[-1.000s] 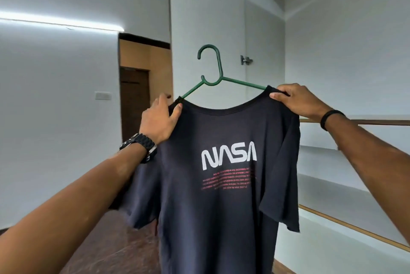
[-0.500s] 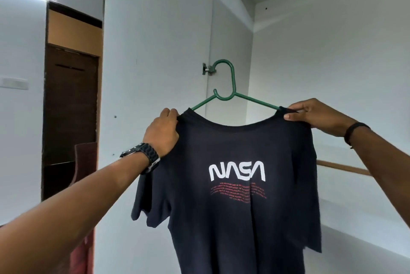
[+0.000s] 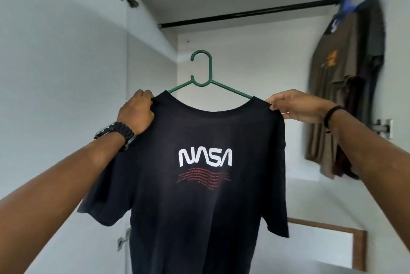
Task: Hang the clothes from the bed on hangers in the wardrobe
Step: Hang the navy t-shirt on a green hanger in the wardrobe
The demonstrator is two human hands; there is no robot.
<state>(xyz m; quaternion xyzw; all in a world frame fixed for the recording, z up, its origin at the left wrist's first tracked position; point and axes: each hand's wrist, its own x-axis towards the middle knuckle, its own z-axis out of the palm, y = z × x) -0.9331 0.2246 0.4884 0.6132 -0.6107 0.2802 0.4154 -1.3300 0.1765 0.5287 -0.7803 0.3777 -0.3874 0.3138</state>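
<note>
The dark NASA T-shirt is already threaded on the green hanger and is held up in front of the open wardrobe, below the black rail and not yet on it. The left hand is curled round the shirt's left shoulder, gripping cloth and probably the hanger arm under it; the right hand pinches the right shoulder seam between thumb and fingers.

To hang it well, I would lift the whole thing level so the hook rises above the rail, then bring the hook's open side over the bar and lower until it seats. Keeping both shoulders pinched to the hanger arms should stop the shirt sliding off one end. It may be easier to free one hand and take the hook neck for the last reach.

Inside the wardrobe, an olive-brown T-shirt hangs at the rail's right end, with what seems a darker garment behind it; the blur there leaves that uncertain. The rail's middle, above the hook, looks free.
</note>
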